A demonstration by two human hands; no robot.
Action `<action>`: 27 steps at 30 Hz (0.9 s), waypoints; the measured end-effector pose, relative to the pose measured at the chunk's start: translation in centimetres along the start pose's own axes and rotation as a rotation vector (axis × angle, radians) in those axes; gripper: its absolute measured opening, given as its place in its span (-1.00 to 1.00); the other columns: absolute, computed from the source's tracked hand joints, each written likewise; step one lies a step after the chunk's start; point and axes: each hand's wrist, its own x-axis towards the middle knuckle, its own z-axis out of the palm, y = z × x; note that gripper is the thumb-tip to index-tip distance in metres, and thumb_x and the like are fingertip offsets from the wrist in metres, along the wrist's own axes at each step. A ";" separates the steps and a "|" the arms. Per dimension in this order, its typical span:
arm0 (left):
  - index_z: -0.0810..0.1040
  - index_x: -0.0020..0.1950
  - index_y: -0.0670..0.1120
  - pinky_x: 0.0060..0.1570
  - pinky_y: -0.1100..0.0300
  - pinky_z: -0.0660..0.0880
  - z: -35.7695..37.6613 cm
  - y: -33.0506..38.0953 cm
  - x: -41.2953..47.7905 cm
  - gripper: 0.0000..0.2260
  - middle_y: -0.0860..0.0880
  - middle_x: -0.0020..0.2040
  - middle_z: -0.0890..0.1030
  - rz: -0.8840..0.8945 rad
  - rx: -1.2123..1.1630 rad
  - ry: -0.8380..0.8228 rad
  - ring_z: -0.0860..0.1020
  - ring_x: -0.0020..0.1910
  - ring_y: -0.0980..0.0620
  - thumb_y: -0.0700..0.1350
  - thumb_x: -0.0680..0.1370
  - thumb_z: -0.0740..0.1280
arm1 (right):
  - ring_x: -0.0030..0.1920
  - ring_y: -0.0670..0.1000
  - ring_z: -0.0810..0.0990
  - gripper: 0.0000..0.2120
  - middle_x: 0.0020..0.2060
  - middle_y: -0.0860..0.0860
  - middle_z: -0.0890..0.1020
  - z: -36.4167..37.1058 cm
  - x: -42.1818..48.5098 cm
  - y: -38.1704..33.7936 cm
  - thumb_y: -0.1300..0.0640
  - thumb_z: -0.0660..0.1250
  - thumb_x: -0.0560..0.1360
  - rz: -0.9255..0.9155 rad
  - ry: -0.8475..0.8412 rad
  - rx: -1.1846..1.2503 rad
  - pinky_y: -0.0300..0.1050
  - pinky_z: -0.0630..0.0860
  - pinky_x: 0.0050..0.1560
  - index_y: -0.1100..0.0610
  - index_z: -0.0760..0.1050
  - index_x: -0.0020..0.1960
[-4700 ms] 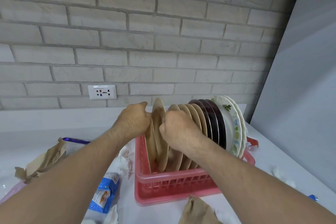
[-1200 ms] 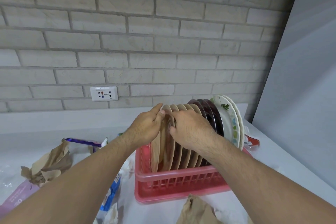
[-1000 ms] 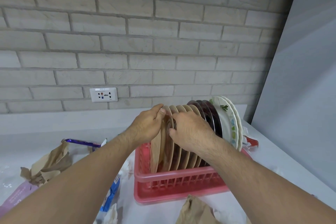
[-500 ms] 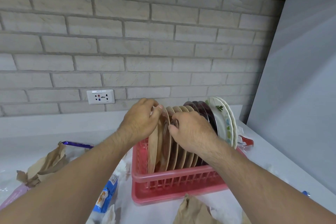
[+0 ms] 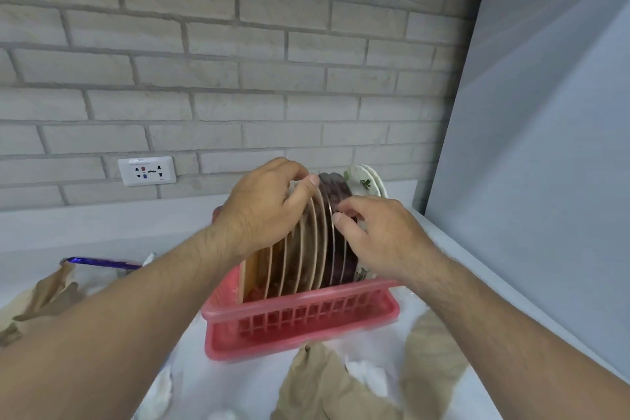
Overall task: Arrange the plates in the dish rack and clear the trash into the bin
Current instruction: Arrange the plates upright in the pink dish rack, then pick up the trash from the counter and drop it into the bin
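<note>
A pink plastic dish rack (image 5: 306, 314) stands on the white counter with several plates upright in it. Beige plates (image 5: 306, 249) fill the near slots, dark purple plates (image 5: 335, 187) come behind them, and white floral plates (image 5: 364, 181) stand at the far end. My left hand (image 5: 262, 204) curls over the top rims of the beige plates, thumb on an edge. My right hand (image 5: 378, 232) pinches the rim of a plate where the beige and purple ones meet. Crumpled brown paper (image 5: 327, 385) lies in front of the rack.
More brown paper (image 5: 41, 297) and a purple wrapper (image 5: 99, 262) lie at the left. White tissue scraps (image 5: 160, 392) sit near the front edge. A grey panel (image 5: 545, 164) walls off the right side. A wall socket (image 5: 146, 170) is on the brick wall.
Both hands have moved further back along the row of plates, from the front beige plates toward the purple ones. The view has shifted to the left and closer.
</note>
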 end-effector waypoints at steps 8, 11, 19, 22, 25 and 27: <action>0.57 0.11 0.01 0.00 0.20 0.44 4.1 7.4 1.0 -0.72 0.16 0.00 0.54 0.024 -0.045 -0.038 0.50 -0.02 0.15 0.10 0.61 0.14 | 0.04 -0.09 0.59 -0.81 0.00 -0.13 0.65 -5.3 -1.9 9.4 -0.01 0.29 0.58 0.131 0.030 0.072 -0.14 0.51 0.14 0.01 0.61 0.11; 0.56 0.15 0.02 0.10 0.18 0.44 6.4 9.6 1.3 -0.71 0.21 0.02 0.50 0.025 -0.047 -0.079 0.47 0.02 0.17 0.11 0.61 0.14 | -0.01 -0.09 0.59 -0.85 -0.09 -0.16 0.62 -6.8 -2.7 12.7 0.02 0.32 0.56 0.178 0.035 0.071 -0.18 0.51 0.07 0.00 0.62 0.06; 0.55 0.20 -0.01 0.16 0.12 0.46 12.4 14.4 3.1 -0.73 0.11 0.12 0.54 -0.006 -0.025 -0.201 0.50 0.08 0.11 0.06 0.62 0.17 | 0.02 -0.05 0.58 -0.78 0.07 -0.07 0.63 -7.7 -3.6 19.5 0.03 0.32 0.57 0.294 -0.016 0.049 -0.17 0.51 0.10 0.03 0.59 0.18; 0.55 0.18 -0.04 0.13 0.09 0.47 15.1 14.8 4.5 -0.74 0.06 0.12 0.55 -0.046 0.005 -0.243 0.51 0.07 0.05 0.03 0.62 0.18 | 0.05 -0.03 0.58 -0.76 0.11 -0.04 0.62 -7.2 -3.4 21.5 0.05 0.31 0.58 0.335 -0.037 0.046 -0.17 0.51 0.10 0.04 0.58 0.22; 0.56 0.16 -0.06 0.13 0.06 0.47 18.3 14.4 5.6 -0.75 0.01 0.12 0.56 -0.099 0.033 -0.297 0.52 0.09 0.01 0.00 0.61 0.18 | 0.05 -0.02 0.57 -0.76 0.13 -0.04 0.61 -6.1 -2.7 23.2 0.06 0.29 0.59 0.357 -0.072 0.033 -0.21 0.48 0.05 0.03 0.57 0.23; 0.56 0.15 -0.08 0.11 0.05 0.47 20.6 13.7 6.5 -0.75 -0.02 0.10 0.56 -0.141 0.045 -0.341 0.52 0.09 -0.03 -0.02 0.60 0.18 | 0.03 -0.01 0.57 -0.76 0.14 -0.04 0.60 -5.0 -1.7 24.4 0.07 0.28 0.60 0.370 -0.091 0.035 -0.22 0.47 0.01 0.03 0.56 0.24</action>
